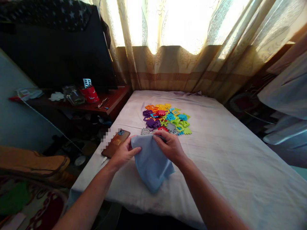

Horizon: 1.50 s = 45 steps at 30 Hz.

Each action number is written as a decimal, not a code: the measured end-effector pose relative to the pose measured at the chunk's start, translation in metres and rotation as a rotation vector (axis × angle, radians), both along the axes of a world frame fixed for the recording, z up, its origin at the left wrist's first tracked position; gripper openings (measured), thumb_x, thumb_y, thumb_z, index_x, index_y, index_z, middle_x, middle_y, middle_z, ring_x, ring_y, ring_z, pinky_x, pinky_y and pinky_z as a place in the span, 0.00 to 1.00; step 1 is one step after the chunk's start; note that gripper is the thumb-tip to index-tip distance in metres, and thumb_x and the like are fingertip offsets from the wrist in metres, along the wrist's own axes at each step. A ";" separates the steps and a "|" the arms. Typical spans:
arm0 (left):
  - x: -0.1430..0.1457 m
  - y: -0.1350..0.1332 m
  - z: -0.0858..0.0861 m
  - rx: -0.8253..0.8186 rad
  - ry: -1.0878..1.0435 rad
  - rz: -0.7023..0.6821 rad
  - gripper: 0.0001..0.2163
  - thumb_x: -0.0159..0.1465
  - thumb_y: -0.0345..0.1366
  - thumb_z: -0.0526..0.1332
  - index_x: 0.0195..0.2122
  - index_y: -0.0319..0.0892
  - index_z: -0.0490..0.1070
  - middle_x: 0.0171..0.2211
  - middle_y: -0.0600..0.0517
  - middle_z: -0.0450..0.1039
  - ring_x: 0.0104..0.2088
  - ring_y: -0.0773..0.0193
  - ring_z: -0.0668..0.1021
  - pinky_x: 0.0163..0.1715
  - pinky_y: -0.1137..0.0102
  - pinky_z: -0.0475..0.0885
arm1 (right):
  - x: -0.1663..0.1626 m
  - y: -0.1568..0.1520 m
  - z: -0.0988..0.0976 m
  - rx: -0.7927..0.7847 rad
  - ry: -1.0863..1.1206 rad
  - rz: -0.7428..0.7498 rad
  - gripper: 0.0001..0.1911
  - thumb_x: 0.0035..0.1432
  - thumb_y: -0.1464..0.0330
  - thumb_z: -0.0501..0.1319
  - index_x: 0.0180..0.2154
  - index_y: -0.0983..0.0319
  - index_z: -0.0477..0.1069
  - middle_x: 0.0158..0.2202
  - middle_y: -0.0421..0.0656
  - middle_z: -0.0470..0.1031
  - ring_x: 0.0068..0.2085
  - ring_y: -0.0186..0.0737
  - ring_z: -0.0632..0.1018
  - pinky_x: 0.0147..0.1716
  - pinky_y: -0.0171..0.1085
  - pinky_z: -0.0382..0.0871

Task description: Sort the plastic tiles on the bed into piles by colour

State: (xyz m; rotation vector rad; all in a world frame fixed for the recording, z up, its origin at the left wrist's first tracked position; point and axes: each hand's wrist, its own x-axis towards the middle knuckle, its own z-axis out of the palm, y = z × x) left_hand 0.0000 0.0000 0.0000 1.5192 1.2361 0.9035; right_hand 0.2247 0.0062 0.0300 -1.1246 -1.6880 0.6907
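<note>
A light blue cloth [151, 164] hangs between my two hands over the near part of a bed covered with a pale sheet [227, 153]. My left hand [123, 153] pinches the cloth's upper left corner. My right hand [170, 145] grips its upper right edge, fingers curled over it. Just beyond my hands lies a heap of colourful interlocking plastic puzzle pieces [166, 118] in orange, yellow, purple, red, blue, green and grey. A phone in a brown case [115, 143] rests on the sheet next to my left hand.
A dark wooden side table [112, 103] stands left of the bed with a red cup [90, 94], a glass jar and small items. A dark television sits behind it. Patterned curtains [182, 64] hang at the back. Clutter covers the floor at left.
</note>
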 end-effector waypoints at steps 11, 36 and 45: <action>-0.093 0.060 0.090 -0.109 0.422 0.193 0.22 0.54 0.53 0.64 0.42 0.41 0.77 0.32 0.51 0.79 0.32 0.56 0.79 0.27 0.69 0.73 | -0.099 0.041 -0.016 -0.437 0.344 0.254 0.14 0.59 0.65 0.57 0.46 0.59 0.72 0.26 0.36 0.72 0.24 0.33 0.70 0.23 0.32 0.67; -0.055 0.066 -0.057 0.315 1.175 0.130 0.23 0.66 0.45 0.53 0.62 0.48 0.67 0.65 0.45 0.61 0.66 0.50 0.61 0.64 0.53 0.58 | 0.045 0.128 -0.076 -0.047 -0.919 -0.276 0.28 0.62 0.51 0.56 0.61 0.50 0.66 0.67 0.51 0.60 0.66 0.59 0.59 0.59 0.63 0.52; -0.025 0.059 -0.042 0.365 1.228 0.170 0.29 0.64 0.47 0.56 0.65 0.42 0.61 0.69 0.37 0.53 0.69 0.40 0.55 0.65 0.41 0.45 | 0.068 0.087 -0.085 0.078 -0.815 -0.203 0.23 0.65 0.55 0.55 0.59 0.51 0.70 0.65 0.50 0.63 0.65 0.52 0.62 0.63 0.57 0.47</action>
